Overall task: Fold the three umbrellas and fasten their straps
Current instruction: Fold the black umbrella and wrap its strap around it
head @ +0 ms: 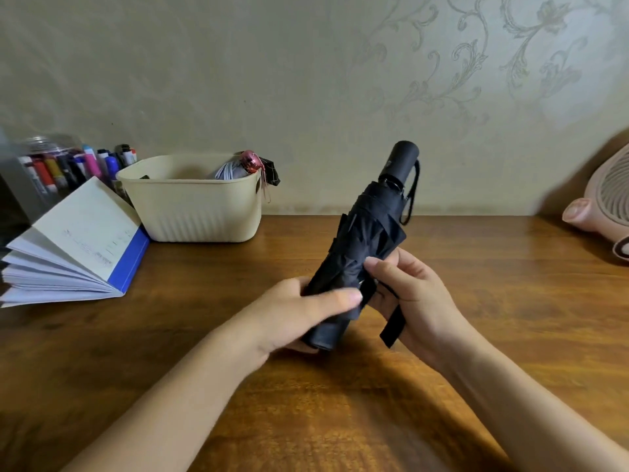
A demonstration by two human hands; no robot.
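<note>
The left hand [306, 315] grips the black umbrella [364, 233], the right hand [408, 294] pinches its folds, and since the strap [394, 325] hangs loose, a slackened grip could let the pleats spring open.

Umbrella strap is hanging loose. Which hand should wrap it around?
Probably the right hand. The strap dangles just beside its palm, and its fingers pinch the black umbrella near the strap's base. The left hand grips the folded canopy lower down, steadying it.

Probably a home desk: patterned wallpaper [476, 63], wooden tabletop [340, 403], open notebook [78, 247], markers [92, 165], pink fan [606, 206].
</note>
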